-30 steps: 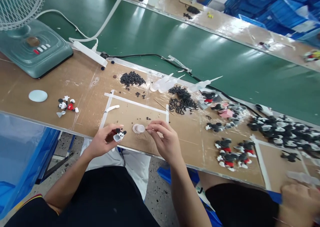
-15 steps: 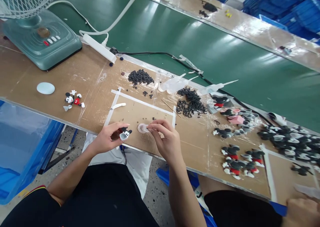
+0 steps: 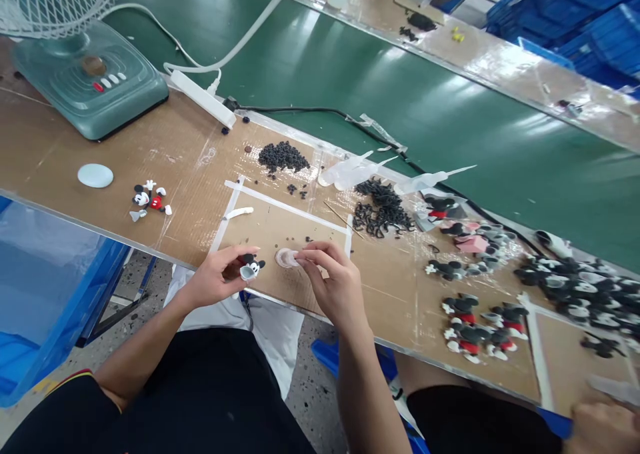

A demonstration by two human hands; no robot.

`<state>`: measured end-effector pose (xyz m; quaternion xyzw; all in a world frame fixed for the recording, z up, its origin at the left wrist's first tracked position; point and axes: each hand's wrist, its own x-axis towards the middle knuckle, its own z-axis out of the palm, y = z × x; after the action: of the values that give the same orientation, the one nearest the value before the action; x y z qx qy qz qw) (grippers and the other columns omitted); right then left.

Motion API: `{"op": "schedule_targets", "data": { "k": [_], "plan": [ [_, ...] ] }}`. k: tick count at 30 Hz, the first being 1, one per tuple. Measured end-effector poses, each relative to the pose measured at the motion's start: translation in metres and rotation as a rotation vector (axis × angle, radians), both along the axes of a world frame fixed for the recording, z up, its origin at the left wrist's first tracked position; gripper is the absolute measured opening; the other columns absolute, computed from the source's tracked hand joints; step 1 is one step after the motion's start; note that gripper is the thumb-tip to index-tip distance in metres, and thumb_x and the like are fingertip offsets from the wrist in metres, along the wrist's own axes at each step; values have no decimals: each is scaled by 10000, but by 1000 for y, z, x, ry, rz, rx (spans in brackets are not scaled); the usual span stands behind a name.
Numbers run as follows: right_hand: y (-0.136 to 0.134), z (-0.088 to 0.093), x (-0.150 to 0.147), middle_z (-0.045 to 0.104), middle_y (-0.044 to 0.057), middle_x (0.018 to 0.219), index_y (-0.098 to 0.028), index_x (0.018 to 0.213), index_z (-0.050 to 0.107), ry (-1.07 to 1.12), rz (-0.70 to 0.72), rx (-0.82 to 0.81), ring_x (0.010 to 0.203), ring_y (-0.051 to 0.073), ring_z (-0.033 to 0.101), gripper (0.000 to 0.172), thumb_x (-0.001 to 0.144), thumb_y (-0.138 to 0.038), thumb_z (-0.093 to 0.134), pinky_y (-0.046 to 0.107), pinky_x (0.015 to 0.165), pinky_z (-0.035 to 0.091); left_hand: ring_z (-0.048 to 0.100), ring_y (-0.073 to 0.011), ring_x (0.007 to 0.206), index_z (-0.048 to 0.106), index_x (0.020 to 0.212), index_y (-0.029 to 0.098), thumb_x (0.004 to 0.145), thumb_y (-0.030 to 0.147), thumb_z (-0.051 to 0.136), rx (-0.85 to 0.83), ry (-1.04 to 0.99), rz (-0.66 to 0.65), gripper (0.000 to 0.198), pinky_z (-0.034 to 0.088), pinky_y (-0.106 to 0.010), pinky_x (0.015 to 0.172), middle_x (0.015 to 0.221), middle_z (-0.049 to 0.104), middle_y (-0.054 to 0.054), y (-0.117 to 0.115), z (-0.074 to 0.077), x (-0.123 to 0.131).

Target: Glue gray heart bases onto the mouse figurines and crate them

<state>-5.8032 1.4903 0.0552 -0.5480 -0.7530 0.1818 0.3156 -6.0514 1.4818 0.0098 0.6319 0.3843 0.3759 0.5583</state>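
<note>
Small Mickey Mouse figure [image 3: 251, 267], black ears and white face, with a grey cup-shaped piece at its underside, pinched in the fingers of the left hand [image 3: 215, 277], held just above the bench inside a white-taped square [image 3: 285, 204]. Right hand [image 3: 333, 284] curled, thumb and forefinger pinched together at a small translucent round dish [image 3: 287, 258], just beside the figure; can't tell if anything is held there. Around the square: heap of black granules [image 3: 283, 157], tangle of black curved pieces [image 3: 383, 209], clear plastic squeeze bottles [image 3: 347, 172], assembled figure [image 3: 150, 198], pale blue disc [image 3: 95, 175]. Rows of more figures [image 3: 475, 327] to the right. Fan base [image 3: 90, 81] and power strip [image 3: 203, 99] at bench's far edge, green conveyor belt [image 3: 400, 87] behind. Another person's hand [image 3: 603, 429] at lower right.
</note>
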Motion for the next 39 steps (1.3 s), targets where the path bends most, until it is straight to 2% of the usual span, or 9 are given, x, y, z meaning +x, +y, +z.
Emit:
{"op": "schedule_targets", "data": {
  "k": [10, 13, 16, 19, 22, 28, 30, 33, 39],
  "plan": [
    [0, 2, 1, 646, 39, 942, -215, 866, 697, 98, -31, -10, 849, 170, 631, 109, 924, -178, 613, 301, 744, 493, 665, -164, 930, 568, 1341, 202, 873, 274, 697, -44, -74, -4, 490, 569, -272, 815, 1147, 661, -109, 0, -1, 0],
    [-5, 8, 3, 651, 36, 944, -226, 871, 704, 197, -89, -13, 853, 169, 625, 94, 911, -182, 631, 289, 711, 480, 659, -162, 931, 595, 1305, 179, 854, 272, 722, -74, -168, -5, 477, 562, -253, 790, 1095, 674, -105, 1, 1, -3],
    [-15, 13, 0, 645, 35, 962, -239, 888, 709, 354, -113, -37, 917, 172, 621, 88, 902, -177, 648, 290, 754, 481, 651, -143, 875, 624, 1269, 169, 852, 274, 728, -66, -210, 20, 443, 553, -233, 753, 1056, 683, -101, -1, 2, -4],
    [-28, 19, -9, 638, 28, 955, -246, 905, 703, 517, -111, -34, 949, 163, 614, 114, 902, -148, 644, 290, 812, 484, 651, -154, 925, 612, 1311, 195, 868, 278, 714, -8, -191, 8, 462, 554, -253, 794, 1118, 674, -111, -5, 6, -2],
    [-42, 24, -22, 630, 24, 932, -243, 922, 696, 592, -84, -40, 926, 151, 607, 145, 907, -117, 626, 272, 796, 487, 650, -189, 1041, 580, 1362, 225, 887, 269, 692, 75, -149, -39, 490, 548, -302, 893, 1179, 678, -113, -9, 17, 3],
    [-69, 33, -42, 616, 30, 932, -230, 950, 686, 688, -89, -105, 869, 148, 605, 164, 910, -92, 609, 264, 740, 501, 692, -165, 949, 540, 1399, 232, 888, 236, 687, 176, -96, -59, 532, 559, -285, 886, 1168, 712, -98, -17, 36, 15],
    [-77, 34, -47, 619, 32, 954, -233, 964, 684, 726, -102, -129, 853, 146, 612, 175, 913, -88, 603, 268, 736, 509, 693, -166, 967, 537, 1397, 226, 867, 219, 711, 227, -101, -35, 558, 556, -279, 897, 1141, 721, -92, -18, 39, 18],
    [-86, 34, -54, 629, 33, 973, -238, 977, 685, 741, -103, -138, 867, 146, 621, 193, 912, -78, 600, 278, 764, 520, 684, -174, 997, 605, 1304, 186, 861, 182, 709, 340, -104, 26, 455, 558, -280, 887, 1115, 713, -108, -20, 44, 21],
    [-89, 30, -63, 626, 37, 965, -238, 965, 690, 737, -146, -119, 899, 157, 628, 173, 912, -96, 606, 272, 742, 530, 676, -170, 982, 626, 1245, 159, 874, 138, 671, 503, -70, 85, 374, 580, -274, 831, 1084, 689, -121, -23, 57, 21]
  ]
}}
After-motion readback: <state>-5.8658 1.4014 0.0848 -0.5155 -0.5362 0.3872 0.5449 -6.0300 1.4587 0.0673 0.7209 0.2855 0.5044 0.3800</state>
